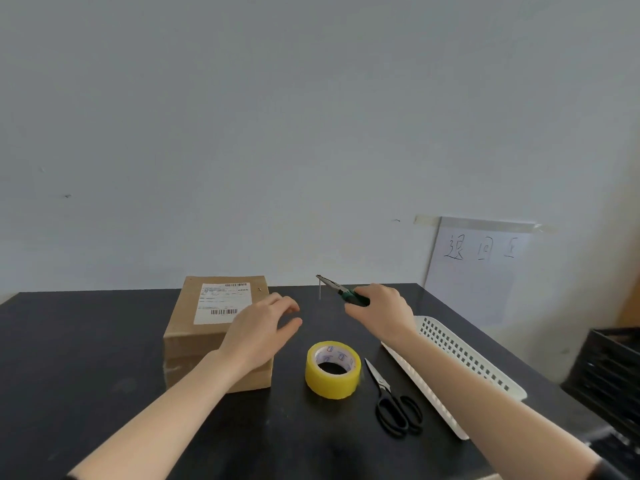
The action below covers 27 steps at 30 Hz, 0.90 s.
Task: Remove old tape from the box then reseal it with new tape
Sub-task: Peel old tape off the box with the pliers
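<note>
Dark table point(86, 341) held everything; right hand point(381, 310) clenched pliers point(337, 289), left hand point(256, 330) hovered loose-fingered over the box point(194, 341) beside that grip. Jabbing tips could gouge cardboard.

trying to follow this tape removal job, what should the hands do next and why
Probably lower the left hand onto the box to steady it, since it is open over the box's right edge while the right hand grips the pliers raised beside it, clear of the box.
</note>
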Tool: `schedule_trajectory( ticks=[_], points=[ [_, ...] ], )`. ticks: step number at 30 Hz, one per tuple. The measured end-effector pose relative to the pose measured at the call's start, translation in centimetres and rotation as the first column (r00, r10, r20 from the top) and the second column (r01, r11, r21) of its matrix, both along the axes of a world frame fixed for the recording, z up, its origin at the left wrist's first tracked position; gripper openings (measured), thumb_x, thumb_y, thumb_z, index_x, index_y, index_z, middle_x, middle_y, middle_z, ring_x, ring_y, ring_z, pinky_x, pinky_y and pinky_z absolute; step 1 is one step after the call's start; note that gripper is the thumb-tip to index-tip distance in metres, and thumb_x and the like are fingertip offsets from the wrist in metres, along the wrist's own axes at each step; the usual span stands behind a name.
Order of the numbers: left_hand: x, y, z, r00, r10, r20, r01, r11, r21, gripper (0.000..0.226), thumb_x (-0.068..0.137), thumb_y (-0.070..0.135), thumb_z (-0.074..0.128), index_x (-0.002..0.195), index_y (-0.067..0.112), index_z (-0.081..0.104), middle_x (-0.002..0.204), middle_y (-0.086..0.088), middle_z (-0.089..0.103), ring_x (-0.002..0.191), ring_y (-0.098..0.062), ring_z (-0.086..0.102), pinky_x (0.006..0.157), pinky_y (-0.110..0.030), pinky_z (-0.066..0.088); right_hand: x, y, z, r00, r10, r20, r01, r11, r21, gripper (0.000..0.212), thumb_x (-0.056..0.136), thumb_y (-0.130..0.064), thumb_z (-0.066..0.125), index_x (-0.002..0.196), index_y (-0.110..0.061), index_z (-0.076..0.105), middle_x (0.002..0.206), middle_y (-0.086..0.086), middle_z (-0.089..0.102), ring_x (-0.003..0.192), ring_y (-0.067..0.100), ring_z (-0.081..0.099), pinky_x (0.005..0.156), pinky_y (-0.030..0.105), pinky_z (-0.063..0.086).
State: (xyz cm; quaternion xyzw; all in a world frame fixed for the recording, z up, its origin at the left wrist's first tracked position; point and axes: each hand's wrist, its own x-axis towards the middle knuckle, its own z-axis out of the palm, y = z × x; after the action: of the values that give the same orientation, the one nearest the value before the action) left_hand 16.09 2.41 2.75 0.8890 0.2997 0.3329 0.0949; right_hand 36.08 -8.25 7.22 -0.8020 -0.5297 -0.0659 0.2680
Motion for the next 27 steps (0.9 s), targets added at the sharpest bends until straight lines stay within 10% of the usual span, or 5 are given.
schedule_trajectory(
  ticks=[18,27],
  points=[
    [8.5,-4.5,-0.4,0.97,-0.243,-0.003,0.243,0.97,0.029,0.025,0.093,0.038,0.053,0.115,0.028,0.059,0.11,0.014,0.058,0.095,-0.005,0.055,0.073,-0.015,0.047,9.9,-10.9,0.1,0.946,-0.319,-0.062,0.298,0.927,-0.229,0.024,0.077,-0.03,0.062,0.057,-0.02,0.053,0.055,-0.003,0.044,0.049,0.014,0.039,0.048,0.024,0.029],
    [10.8,-5.6,-2.0,0.953,-0.301,-0.038,0.301,0.954,-0.004,0.021,0.092,0.043,0.05,0.109,0.032,0.059,0.102,0.019,0.055,0.094,-0.002,0.053,0.077,-0.025,0.052,12.2,-13.0,-1.1,0.907,-0.422,0.008,0.399,0.85,-0.343,0.022,0.075,-0.032,0.063,0.079,-0.012,0.071,0.06,-0.003,0.051,0.054,0.017,0.046,0.048,0.023,0.035]
  ],
)
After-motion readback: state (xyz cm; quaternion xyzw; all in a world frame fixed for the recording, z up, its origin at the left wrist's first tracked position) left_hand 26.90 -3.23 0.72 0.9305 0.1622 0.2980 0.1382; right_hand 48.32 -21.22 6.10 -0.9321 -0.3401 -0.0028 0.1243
